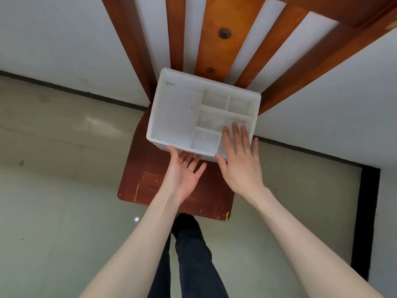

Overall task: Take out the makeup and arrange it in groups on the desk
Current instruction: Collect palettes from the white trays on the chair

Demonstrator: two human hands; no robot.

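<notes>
A plain room: wooden chair (pixel 176 190), tiled floor (pixel 53 168), white wall (pixel 53 39).

One white organizer tray (pixel 175 112) sits on one red-brown wooden chair (pixel 150 186). The tray is divided into six compartments: one large one along its left side, two small ones at its far right, one long one across the middle right, and two at its near edge, of which the right one is partly covered. No items show in any of the visible compartments.

Two bare hands are at the tray's near edge: one left hand (pixel 182 175), palm up with its thumb against the rim, and one right hand (pixel 241 160), fingers straight and spread over the near right corner.

Behind the tray, the chair back shows five wooden slats and two dark round studs.

Below the chair seat, two dark trouser legs are in view.
</notes>
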